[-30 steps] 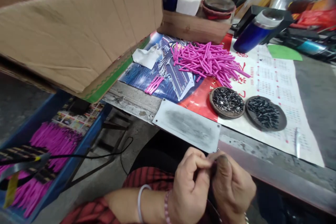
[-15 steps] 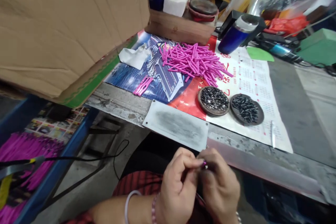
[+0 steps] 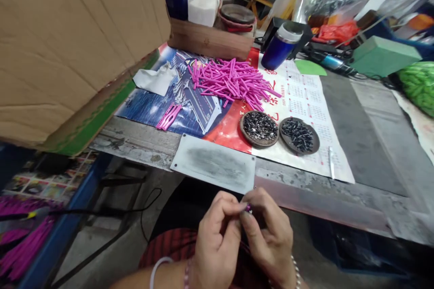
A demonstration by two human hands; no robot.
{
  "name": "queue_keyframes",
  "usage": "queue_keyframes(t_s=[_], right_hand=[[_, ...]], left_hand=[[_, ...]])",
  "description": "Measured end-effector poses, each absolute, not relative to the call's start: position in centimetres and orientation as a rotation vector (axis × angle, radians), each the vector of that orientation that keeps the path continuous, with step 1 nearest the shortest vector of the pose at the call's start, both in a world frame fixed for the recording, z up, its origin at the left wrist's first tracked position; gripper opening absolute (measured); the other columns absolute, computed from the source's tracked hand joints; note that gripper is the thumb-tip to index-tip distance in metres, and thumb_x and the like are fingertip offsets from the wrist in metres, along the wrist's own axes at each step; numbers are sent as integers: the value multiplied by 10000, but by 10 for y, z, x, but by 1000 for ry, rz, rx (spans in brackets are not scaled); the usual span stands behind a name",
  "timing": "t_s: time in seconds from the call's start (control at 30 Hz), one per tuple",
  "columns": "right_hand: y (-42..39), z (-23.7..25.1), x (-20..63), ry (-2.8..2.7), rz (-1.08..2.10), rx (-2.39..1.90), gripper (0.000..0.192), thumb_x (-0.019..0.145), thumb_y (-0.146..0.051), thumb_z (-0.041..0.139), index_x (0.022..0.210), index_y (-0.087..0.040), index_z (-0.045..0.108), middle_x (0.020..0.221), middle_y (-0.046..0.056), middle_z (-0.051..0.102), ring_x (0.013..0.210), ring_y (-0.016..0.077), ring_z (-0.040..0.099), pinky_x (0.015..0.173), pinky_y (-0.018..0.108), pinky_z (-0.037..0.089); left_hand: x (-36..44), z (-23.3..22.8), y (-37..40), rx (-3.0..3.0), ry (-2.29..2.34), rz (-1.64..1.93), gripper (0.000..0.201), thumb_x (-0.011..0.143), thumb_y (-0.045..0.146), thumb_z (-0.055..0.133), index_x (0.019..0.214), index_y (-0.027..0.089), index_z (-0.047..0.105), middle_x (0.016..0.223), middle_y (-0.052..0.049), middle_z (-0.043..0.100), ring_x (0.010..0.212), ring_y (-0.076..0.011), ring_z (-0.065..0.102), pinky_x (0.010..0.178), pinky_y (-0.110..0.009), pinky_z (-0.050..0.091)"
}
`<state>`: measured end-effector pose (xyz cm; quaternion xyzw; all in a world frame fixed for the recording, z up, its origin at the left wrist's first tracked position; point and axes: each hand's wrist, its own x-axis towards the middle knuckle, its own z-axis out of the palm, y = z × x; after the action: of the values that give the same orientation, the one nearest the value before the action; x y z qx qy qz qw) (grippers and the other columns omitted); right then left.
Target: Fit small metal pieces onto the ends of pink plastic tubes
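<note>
Here, the left hand (image 3: pixel 217 240) and the right hand (image 3: pixel 271 237) meet near the table (image 3: pixel 135 143), fingertips of both pinched narrowly around a small pink piece (image 3: pixel 249 208), mostly hidden between them. Beyond, a pile of pink sticks (image 3: pixel 233 80) lies behind two bowls (image 3: pixel 316 141) of metal bits (image 3: pixel 260 126).

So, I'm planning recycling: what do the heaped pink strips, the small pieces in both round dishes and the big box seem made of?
Pink strips: probably plastic, smooth and evenly coloured.
Silvery pieces: likely polished metal, by their bright glints.
Dark pieces: perhaps dark-coated metal with faint glints, though plastic is possible.
Big box: matte brown cardboard, by its creases.
</note>
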<state>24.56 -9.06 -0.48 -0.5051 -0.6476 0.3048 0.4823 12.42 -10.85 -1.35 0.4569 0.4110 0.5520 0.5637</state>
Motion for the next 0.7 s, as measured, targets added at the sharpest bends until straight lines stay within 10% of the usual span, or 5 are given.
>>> queue_keyframes(t_s=[0.17, 0.33, 0.53, 0.7], right_hand=[[-88, -10, 243, -1525, 831, -1230, 514, 1100, -303, 236, 616, -213, 385, 541, -43, 381, 462, 98, 382, 443, 227, 313], [-79, -10, 253, -1236, 836, -1328, 304, 817, -329, 793, 1020, -234, 588, 878, 1, 585, 667, 130, 547, 559, 233, 473], [-75, -9, 282, -1030, 663, -1301, 531, 742, -183, 868, 1178, -274, 579, 1047, 21, 611, 674, 101, 578, 586, 214, 527], [-90, -17, 307, -1252, 619, -1441, 319, 883, -251, 747, 1174, -246, 616, 984, 34, 656, 728, 127, 651, 661, 203, 578]], left_hand=[[123, -10, -107, 1003, 984, 1240, 147, 1002, 148, 553, 974, 244, 661, 900, 4, 574, 793, -121, 581, 721, -190, 487], [122, -9, -107, 985, 958, 1207, 118, 999, 187, 570, 980, 249, 668, 902, 3, 567, 792, -127, 570, 728, -211, 479], [96, 1, -87, 1179, 983, 1026, 145, 997, 142, 549, 941, 235, 646, 890, 9, 568, 750, -111, 562, 650, -195, 449], [17, 5, -37, 1938, 1184, 893, 268, 998, 52, 464, 1105, 233, 631, 1002, -20, 609, 928, -151, 619, 809, -257, 461]])
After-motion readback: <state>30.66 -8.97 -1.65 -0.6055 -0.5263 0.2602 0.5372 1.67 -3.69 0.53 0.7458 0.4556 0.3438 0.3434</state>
